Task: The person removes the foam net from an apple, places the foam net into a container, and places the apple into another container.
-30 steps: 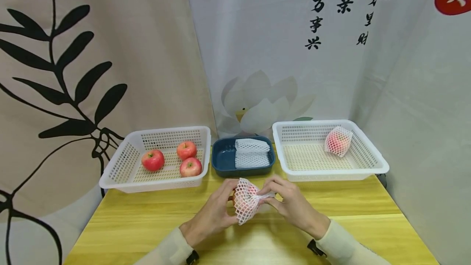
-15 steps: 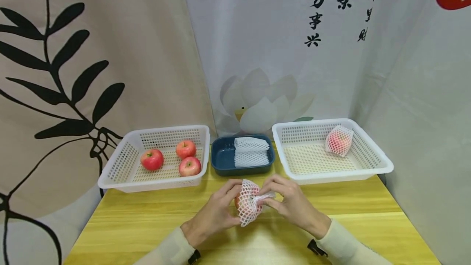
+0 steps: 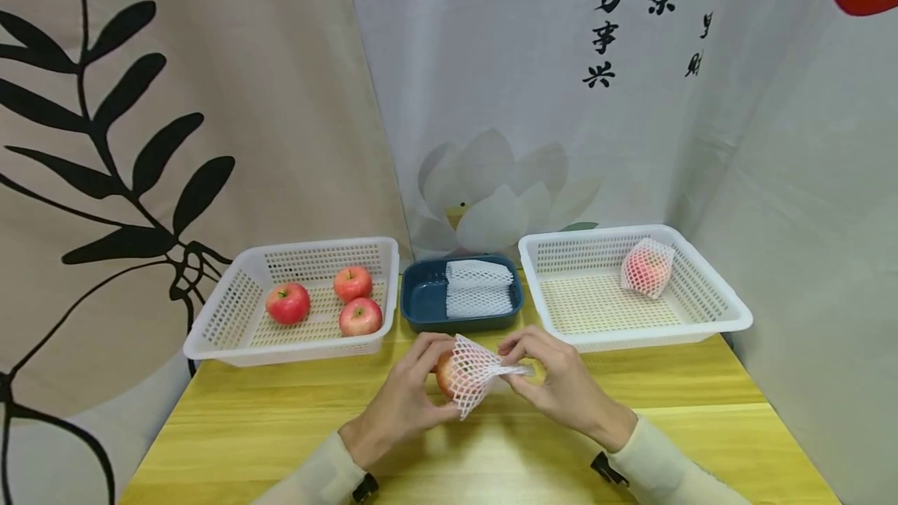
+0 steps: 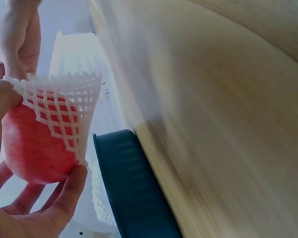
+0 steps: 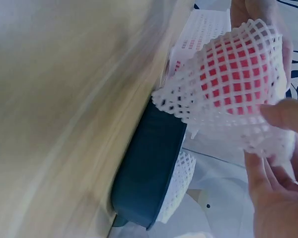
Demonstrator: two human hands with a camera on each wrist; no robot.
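A red apple (image 4: 35, 144) sits partly inside a white foam net sleeve (image 3: 474, 372), above the front middle of the table. My left hand (image 3: 410, 392) grips the apple's bare end and the sleeve's rim, fingertips under the fruit in the left wrist view. With thumb and fingers my right hand (image 3: 554, 380) pinches the gathered far end of the sleeve. From the right wrist view, the netting (image 5: 233, 74) covers the apple's side facing that hand.
A white basket (image 3: 281, 353) with 3 bare apples stands at the left. Another white basket (image 3: 631, 337), holding one netted apple (image 3: 647, 267), stands at the right. Between them is a dark blue tray (image 3: 459, 324) with folded foam nets (image 3: 480, 287).
Both hands have risen slightly with the apple. The sleeve is drawn longer to the right, and more of the apple's left side shows bare.
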